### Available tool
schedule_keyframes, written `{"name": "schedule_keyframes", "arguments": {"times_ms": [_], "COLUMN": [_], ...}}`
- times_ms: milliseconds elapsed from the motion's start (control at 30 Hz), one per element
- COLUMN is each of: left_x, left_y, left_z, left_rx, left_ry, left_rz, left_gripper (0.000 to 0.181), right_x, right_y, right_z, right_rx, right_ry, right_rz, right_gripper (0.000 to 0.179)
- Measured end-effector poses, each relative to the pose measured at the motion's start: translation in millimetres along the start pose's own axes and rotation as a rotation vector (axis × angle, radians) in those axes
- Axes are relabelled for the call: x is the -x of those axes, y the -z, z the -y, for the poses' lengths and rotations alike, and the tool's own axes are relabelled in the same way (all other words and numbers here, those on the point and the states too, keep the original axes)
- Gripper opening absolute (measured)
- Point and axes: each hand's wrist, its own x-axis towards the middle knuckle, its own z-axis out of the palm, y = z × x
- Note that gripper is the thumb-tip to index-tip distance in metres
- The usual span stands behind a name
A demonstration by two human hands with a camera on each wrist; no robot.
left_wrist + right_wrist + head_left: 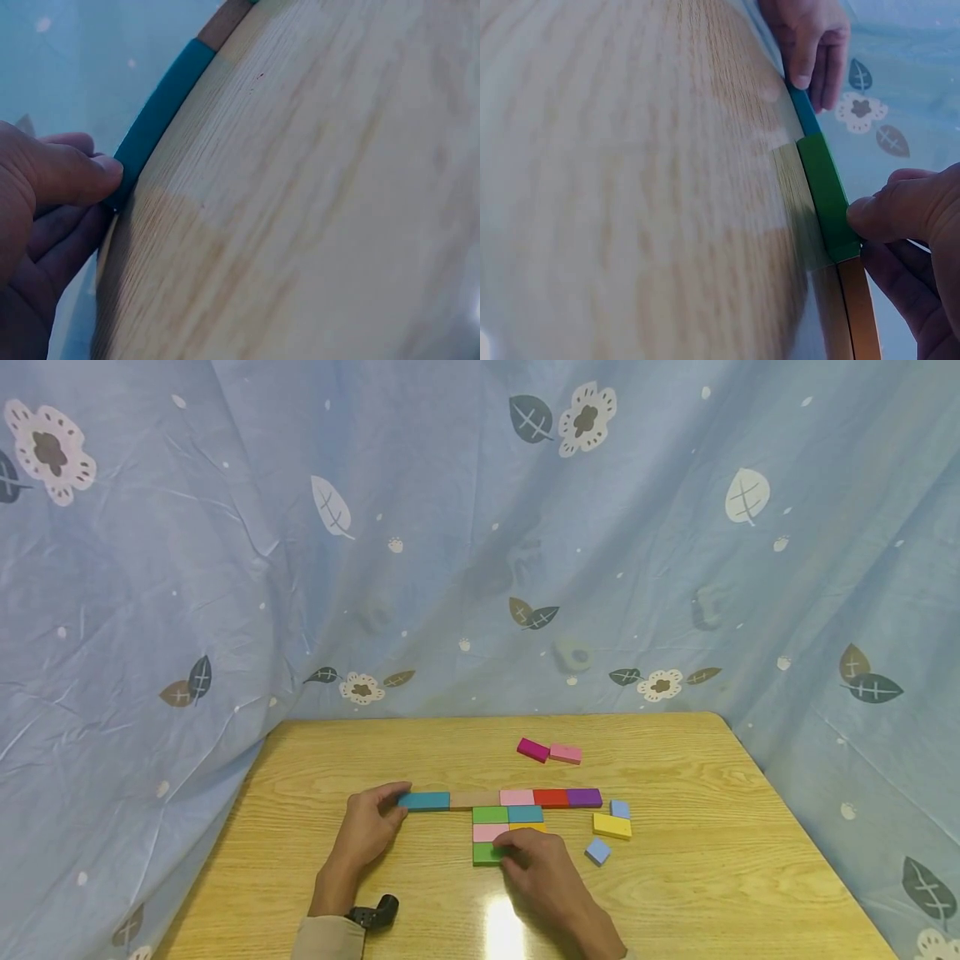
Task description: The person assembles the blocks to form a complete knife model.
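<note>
My left hand pinches the left end of a long blue block, thumb on its near side. That block begins a straight row, followed by a tan block, a pink block, a red block and a purple block. Below the row, my right hand holds a green block at its right end, its thumb against the near face. Above it lie another pink block, a second green block, a shorter blue block and an orange block, partly hidden by my right hand.
Right of the row lie a yellow block and two small light-blue blocks, one nearer me. A magenta block and a pink block lie farther back. A patterned blue curtain hangs around the wooden table.
</note>
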Motion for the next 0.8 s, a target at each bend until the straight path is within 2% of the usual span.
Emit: {"name": "schedule_keyframes", "arguments": {"times_ms": [233, 400, 567, 667, 800], "left_x": [1.1, 1.2, 1.3, 2.4, 4.0], "left_y": [0.6, -0.5, -3.8, -6.4, -10.7], "left_z": [0.0, -0.8, -5.7, -12.6, -28.4], "left_rx": [-0.008, -0.011, -0.068, -0.120, -0.169], "left_ry": [-0.018, -0.030, -0.064, -0.109, -0.186], "left_rz": [0.000, -0.001, -0.008, -0.030, -0.038], "left_gripper": [0.044, 0.044, 0.042, 0.041, 0.040], "right_x": [-0.6, -1.4, -0.9, 0.5, 3.0], "right_y": [5, 21, 46, 63, 87], "right_z": [1, -1, -7, -13, -25], "right_rx": [-0.003, -0.039, -0.059, -0.073, -0.073], "right_ry": [0.034, 0.042, -0.039, -0.102, -0.127], "right_rz": [-0.004, -0.036, -0.096, -0.136, -0.178], "right_gripper": [0.022, 0.023, 0.023, 0.023, 0.023]}}
